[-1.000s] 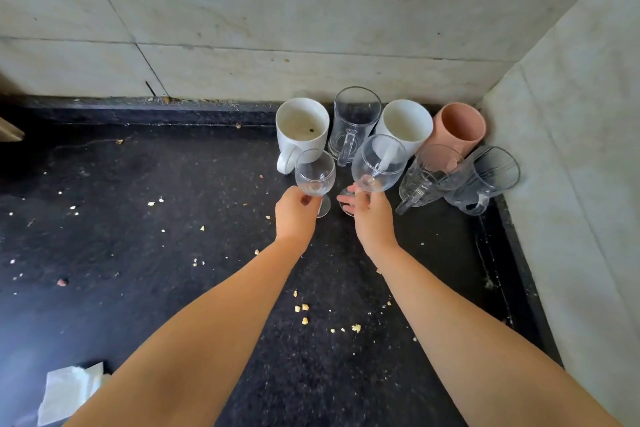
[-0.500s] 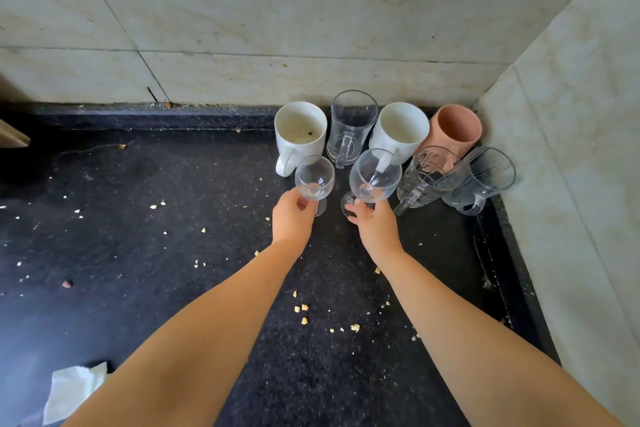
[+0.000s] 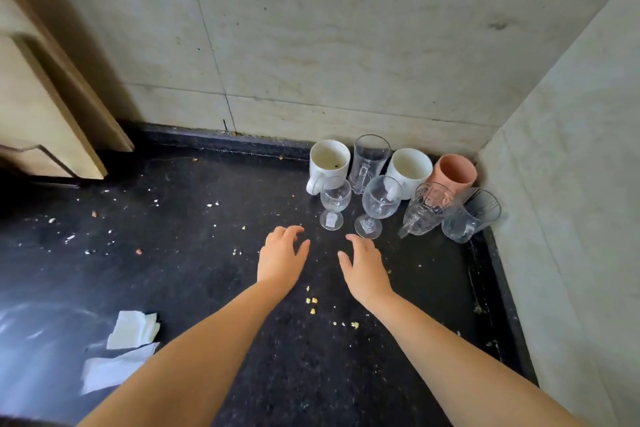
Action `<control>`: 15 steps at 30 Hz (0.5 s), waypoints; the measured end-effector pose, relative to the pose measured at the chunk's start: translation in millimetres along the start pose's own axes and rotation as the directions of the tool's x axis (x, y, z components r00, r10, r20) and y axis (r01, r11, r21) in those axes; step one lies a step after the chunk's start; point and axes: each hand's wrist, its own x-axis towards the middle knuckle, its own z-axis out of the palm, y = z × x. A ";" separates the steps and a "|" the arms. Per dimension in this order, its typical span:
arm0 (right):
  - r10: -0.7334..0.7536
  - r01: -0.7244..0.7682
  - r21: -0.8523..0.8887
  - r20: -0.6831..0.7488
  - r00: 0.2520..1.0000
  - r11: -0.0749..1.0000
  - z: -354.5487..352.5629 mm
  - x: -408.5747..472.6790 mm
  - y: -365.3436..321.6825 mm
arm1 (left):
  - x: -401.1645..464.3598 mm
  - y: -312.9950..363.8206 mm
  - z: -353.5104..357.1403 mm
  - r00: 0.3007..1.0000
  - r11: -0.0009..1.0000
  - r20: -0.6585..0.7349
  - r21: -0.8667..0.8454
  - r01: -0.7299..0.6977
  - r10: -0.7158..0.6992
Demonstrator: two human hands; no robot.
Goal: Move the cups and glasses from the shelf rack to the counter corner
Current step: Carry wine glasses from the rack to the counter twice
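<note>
Two stemmed glasses stand upright on the black counter (image 3: 207, 270) near its corner: a small one (image 3: 334, 202) on the left and a larger one (image 3: 378, 203) on the right. Behind them are a white mug (image 3: 327, 163), a clear glass mug (image 3: 369, 158), a second white mug (image 3: 408, 168) and a pink cup (image 3: 453, 173). A patterned glass mug (image 3: 426, 208) and a clear tumbler (image 3: 471, 215) stand at the right. My left hand (image 3: 282, 258) and my right hand (image 3: 365, 265) hover just in front of the stemmed glasses, fingers apart, holding nothing.
Marble walls close the corner at the back and right. A beige cabinet door (image 3: 41, 104) juts in at the left. Crumpled white tissues (image 3: 124, 347) lie at the front left. Crumbs are scattered over the counter.
Both hands have let go of the stemmed glasses and pulled back toward me. The glasses now stand free on the counter. The view has tilted up and widened.
</note>
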 end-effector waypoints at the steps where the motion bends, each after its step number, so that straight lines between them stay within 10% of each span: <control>1: -0.106 0.108 -0.150 0.021 0.994 0.983 3.1 -5.2 -3.1 | -10.2 -6.1 -6.1 1.000 0.995 -0.011 0.094 -0.027 0.028; 6: -0.438 0.494 -0.451 0.229 0.869 0.744 23.7 -27.7 -27.8 | -67.1 -50.2 -35.2 0.998 0.940 -0.054 0.340 -0.017 0.038; 15: -0.617 0.750 -0.408 0.427 0.661 0.520 89.1 -108.5 -106.3 | -200.2 -144.3 -99.8 0.954 0.895 -0.232 0.359 0.265 -0.189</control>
